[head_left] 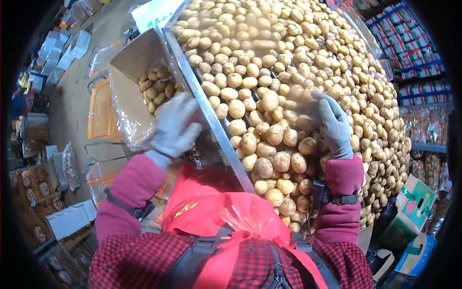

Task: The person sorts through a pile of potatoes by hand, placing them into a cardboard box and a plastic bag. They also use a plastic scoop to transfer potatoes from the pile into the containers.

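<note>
My left hand (174,126), in a grey work glove, is over the near edge of a lined cardboard box (126,79), beside the metal rim of the potato bin. It is slightly blurred; thumb and fingers are apart and no potato shows in it. Inside the box lies a small heap of potatoes (158,89). My right hand (334,126), gloved the same way, is over the large heap of loose potatoes (269,101), its fingers stretched out. Nothing is visible in its grasp, though its palm side is hidden.
A metal rim (211,115) separates the heap from the box. Orange-edged crates (103,111) stand on the floor at left. A white sign (155,14) with green writing is at the top. A green carton (415,204) sits at lower right, near shelves of bagged goods.
</note>
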Motion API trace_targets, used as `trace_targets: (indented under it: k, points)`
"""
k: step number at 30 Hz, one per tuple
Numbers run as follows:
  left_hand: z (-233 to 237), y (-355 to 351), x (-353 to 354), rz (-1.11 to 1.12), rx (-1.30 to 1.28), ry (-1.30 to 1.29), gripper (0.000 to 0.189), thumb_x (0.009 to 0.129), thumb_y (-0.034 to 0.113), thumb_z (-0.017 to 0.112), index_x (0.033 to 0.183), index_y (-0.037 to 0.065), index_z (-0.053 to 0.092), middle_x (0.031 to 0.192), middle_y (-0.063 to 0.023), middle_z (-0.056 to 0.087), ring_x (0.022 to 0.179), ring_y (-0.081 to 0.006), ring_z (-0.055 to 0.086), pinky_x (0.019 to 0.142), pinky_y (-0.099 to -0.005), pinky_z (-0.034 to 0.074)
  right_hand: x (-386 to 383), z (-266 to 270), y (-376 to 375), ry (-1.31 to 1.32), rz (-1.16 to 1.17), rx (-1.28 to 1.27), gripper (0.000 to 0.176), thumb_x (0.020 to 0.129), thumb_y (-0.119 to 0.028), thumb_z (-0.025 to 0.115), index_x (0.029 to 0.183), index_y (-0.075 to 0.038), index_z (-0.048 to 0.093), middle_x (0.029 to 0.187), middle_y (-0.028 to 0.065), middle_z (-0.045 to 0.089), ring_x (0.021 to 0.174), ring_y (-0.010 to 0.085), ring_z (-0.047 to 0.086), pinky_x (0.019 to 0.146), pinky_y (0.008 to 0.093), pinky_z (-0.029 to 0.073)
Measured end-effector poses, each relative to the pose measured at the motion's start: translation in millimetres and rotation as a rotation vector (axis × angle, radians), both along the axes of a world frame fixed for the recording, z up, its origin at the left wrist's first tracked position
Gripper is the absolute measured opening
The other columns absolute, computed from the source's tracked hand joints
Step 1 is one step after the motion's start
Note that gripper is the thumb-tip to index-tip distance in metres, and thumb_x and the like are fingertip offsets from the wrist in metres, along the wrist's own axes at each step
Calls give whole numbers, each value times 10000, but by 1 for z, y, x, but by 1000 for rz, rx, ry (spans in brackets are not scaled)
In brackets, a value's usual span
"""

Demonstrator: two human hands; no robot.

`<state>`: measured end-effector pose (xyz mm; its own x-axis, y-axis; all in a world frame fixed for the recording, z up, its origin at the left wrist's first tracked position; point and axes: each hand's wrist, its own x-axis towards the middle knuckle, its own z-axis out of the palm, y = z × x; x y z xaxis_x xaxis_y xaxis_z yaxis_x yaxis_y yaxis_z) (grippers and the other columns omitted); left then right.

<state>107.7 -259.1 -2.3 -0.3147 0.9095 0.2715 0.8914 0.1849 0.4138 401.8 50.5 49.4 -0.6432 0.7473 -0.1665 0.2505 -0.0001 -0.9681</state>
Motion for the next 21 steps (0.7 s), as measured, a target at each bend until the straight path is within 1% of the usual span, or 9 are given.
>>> trace_targets:
  k: [1,2,5,9,11,12,15,17,21]
  points:
    - [16,31,13,-176,-65,-50,631,873,259,734,1448,69,559,1473,-229,516,1367,-413,495,1163,-514,371,1,3,0,22,-6,-37,346,1097,-294,542,1357,-98,659,1101,77,742,969,138,695,800,261,536]
    - [17,57,27,-316,5,-17,646,862,288,744,1452,98,564,1473,-221,518,1362,-409,496,1158,-538,363,2,4,1,47,-12,-75,353,1097,-305,541,1362,-103,658,1097,77,742,960,141,700,791,265,539]
    - [4,129,65,-644,59,97,643,880,423,721,1454,171,578,1490,-180,521,1391,-394,474,1167,-614,301,5,2,7,89,-12,-129,362,1098,-306,538,1371,-97,652,1100,82,742,951,150,707,784,268,545]
    - [-21,199,71,-843,-5,20,749,878,696,612,1428,187,609,1492,-112,552,1455,-340,435,1222,-666,157,6,1,6,165,-40,-141,369,1103,-285,537,1360,-48,655,1108,91,743,963,152,703,824,279,556]
    - [-21,212,53,-952,26,66,751,869,727,594,1398,196,634,1489,-103,563,1442,-331,450,1231,-646,174,8,14,7,115,-52,-158,364,1104,-269,535,1357,-35,654,1136,101,739,976,158,705,866,294,567]
    - [-41,223,38,-1019,79,143,736,870,733,582,1381,206,643,1503,-93,559,1434,-321,462,1234,-629,204,9,17,8,156,-75,-205,362,1105,-261,532,1356,-31,654,1142,101,739,987,158,707,873,293,569]
    - [-27,251,7,-978,14,169,492,902,450,713,1329,212,659,1451,-109,560,1372,-325,508,1193,-591,301,7,11,7,202,-168,-182,417,1105,-327,505,1382,-44,636,1126,103,754,946,147,717,801,266,551]
    - [-39,261,5,-866,55,196,467,865,292,754,1316,224,659,1427,-111,558,1344,-329,522,1167,-574,336,9,12,10,248,-224,-154,426,1101,-343,519,1379,-43,637,1131,101,754,936,149,718,784,259,547]
    - [-31,274,3,-761,129,326,558,791,248,788,1331,222,652,1452,-105,553,1350,-338,520,1163,-577,343,16,19,16,366,-420,-91,480,1122,-360,446,1444,-21,555,1224,145,722,1027,207,717,785,294,563]
